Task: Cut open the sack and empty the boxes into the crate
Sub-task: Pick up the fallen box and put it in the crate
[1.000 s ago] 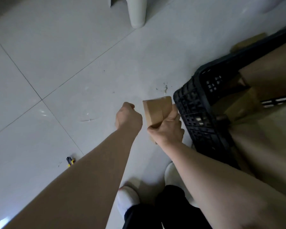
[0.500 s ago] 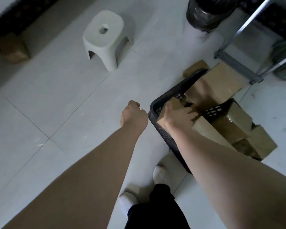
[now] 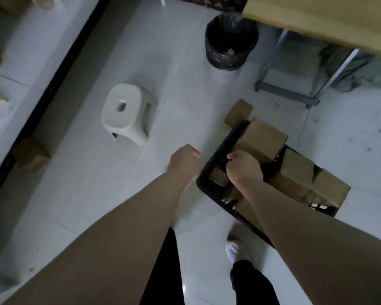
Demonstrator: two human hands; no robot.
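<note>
A black plastic crate (image 3: 218, 153) stands on the floor at centre right, with several brown cardboard boxes (image 3: 262, 139) piled in it above the rim. My right hand (image 3: 245, 170) hovers over the crate's near-left corner, fingers curled in, and nothing shows in its grip. My left hand (image 3: 185, 164) is a closed fist just left of the crate's rim, apart from it and empty. One small box (image 3: 239, 111) lies on the floor against the crate's far end. No sack is in view.
A white plastic stool (image 3: 128, 113) stands to the left of the crate. A bin lined with a black bag (image 3: 231, 40) is behind it, beside a table (image 3: 317, 16) with metal legs (image 3: 286, 91). Another box (image 3: 30, 154) sits by the dark wall strip at left. My white shoe (image 3: 237, 250) is near the crate.
My right hand carried a small box from the floor into the crate and no longer holds it. The view lifted and swung right; my left fist stayed beside the crate.
</note>
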